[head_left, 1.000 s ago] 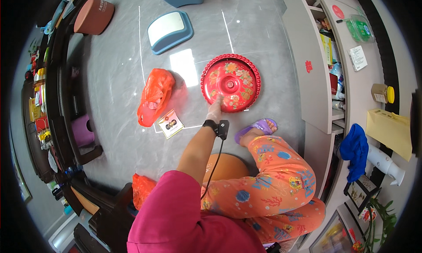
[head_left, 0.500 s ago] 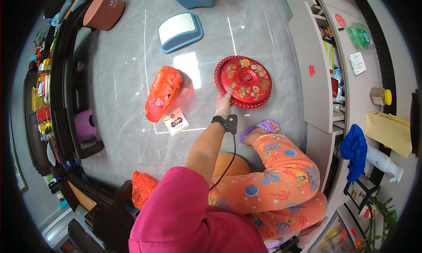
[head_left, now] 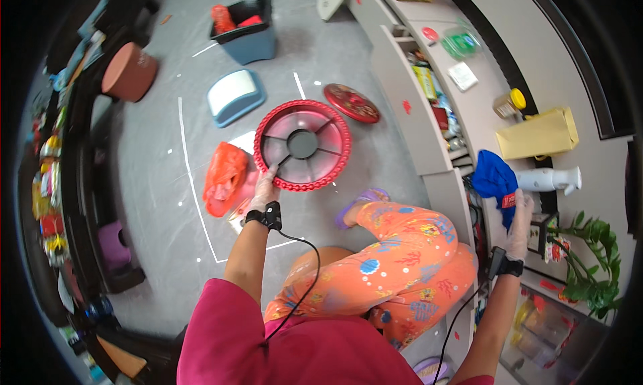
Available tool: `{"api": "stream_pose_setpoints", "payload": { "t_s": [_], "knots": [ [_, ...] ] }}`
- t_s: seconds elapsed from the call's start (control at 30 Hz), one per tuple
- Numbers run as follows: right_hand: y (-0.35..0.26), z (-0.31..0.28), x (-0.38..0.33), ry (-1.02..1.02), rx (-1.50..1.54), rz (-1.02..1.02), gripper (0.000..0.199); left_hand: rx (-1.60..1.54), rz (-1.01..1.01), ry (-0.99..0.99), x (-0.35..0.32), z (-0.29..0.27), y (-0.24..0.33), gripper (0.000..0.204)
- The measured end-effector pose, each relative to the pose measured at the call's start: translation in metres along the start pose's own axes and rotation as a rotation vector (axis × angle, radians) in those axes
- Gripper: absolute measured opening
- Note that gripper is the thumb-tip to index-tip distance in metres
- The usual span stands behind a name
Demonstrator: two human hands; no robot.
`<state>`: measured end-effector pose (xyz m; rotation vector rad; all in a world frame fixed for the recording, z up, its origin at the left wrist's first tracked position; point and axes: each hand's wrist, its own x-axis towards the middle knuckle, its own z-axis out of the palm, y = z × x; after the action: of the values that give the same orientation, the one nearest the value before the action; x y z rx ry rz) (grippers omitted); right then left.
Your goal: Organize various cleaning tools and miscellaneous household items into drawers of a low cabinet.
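Observation:
My left hand (head_left: pixel 266 187), in a clear plastic glove, grips the near-left rim of a round red divided tray (head_left: pixel 303 179). The tray is held up with its compartments showing, and its middle ring and sections look bare. Beyond it on the right, the red flowered lid (head_left: pixel 352 104) lies on the floor, seen at a slant. My right hand (head_left: pixel 521 227), gloved too, is up at the cabinet top with its fingers closed at the edge of a blue cloth (head_left: pixel 494 176) that has a red label.
A red plastic bag (head_left: pixel 226 177) and a partly hidden card (head_left: pixel 238 215) lie left of the tray. Farther off are a blue-and-white bin lid (head_left: pixel 236 97) and a bin (head_left: pixel 251 47). Along the right runs a cabinet (head_left: pixel 408 110) with an open drawer, a white bottle (head_left: pixel 549 179) and a plant.
The lid has come off the red box and lies farther away; my left hand has lifted the tray part. My right hand has come into view at the blue cloth. The view has shifted right.

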<state>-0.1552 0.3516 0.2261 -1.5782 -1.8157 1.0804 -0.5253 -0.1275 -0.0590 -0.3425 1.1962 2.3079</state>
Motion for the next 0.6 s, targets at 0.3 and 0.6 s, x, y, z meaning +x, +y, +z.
{"api": "stream_pose_setpoints", "payload": {
  "t_s": [0.3,0.6],
  "knots": [
    [-0.036,0.008,-0.123,-0.170,0.025,-0.220,0.046,0.286,0.082,-0.208,-0.077,0.107,0.116,0.045],
    [-0.051,-0.005,-0.249,-0.271,0.545,0.201,0.060,0.294,-0.679,-0.624,-0.231,0.232,0.109,0.057]
  ]
}}
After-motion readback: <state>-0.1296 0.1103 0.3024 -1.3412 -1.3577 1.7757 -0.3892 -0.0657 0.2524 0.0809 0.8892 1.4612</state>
